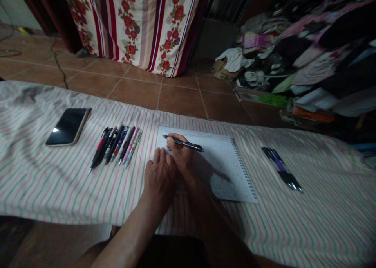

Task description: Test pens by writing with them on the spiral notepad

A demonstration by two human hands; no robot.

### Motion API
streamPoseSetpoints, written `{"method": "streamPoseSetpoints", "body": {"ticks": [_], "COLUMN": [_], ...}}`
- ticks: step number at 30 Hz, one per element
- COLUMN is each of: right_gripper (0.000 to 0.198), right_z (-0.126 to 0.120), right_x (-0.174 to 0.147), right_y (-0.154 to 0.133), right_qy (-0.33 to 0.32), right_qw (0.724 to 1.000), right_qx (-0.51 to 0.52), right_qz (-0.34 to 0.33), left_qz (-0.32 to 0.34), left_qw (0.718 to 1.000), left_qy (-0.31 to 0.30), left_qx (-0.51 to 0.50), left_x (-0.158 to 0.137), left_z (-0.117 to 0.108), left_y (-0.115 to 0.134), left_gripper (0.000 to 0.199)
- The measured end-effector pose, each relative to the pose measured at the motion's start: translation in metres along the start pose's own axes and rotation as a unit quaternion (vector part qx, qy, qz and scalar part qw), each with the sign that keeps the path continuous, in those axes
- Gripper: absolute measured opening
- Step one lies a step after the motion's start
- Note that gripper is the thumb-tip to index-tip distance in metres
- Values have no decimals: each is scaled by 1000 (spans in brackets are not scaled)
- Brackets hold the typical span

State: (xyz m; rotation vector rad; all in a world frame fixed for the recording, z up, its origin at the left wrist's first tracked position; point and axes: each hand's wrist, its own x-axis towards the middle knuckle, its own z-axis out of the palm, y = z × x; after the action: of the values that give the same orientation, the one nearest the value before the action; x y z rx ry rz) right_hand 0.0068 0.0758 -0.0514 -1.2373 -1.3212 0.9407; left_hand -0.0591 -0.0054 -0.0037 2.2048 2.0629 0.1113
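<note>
Right hand [180,153] pinches a slim black pen with silver trim [189,144] above a white spiral-bound paper notebook [216,144]. Left hand [160,173] lies palm-down beside it, fingers nearly straight, no grip visible. Judged step: writing; next stroke calls for a steady page.

Home room — floral curtain [147,29], tiled floor [179,101], heaped clothes [308,49], striped bedsheet [44,193].
</note>
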Motion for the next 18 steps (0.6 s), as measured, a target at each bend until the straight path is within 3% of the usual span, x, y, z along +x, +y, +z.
{"method": "streamPoseSetpoints", "body": {"ticks": [7, 18], "right_gripper": [19, 26], "right_z": [-14, -66], "right_x": [-3, 3], "right_y": [-16, -21], "right_qy": [-14, 3], "right_qw": [997, 999], "right_qx": [-2, 9], "right_qz": [-75, -38], "left_qz": [15, 2], "left_qw": [999, 996], "left_qy": [42, 84], "left_qx": [-6, 20], "left_x": [1, 3], "left_z": [1, 2], "left_y": [-3, -1], "left_gripper": [24, 20]}}
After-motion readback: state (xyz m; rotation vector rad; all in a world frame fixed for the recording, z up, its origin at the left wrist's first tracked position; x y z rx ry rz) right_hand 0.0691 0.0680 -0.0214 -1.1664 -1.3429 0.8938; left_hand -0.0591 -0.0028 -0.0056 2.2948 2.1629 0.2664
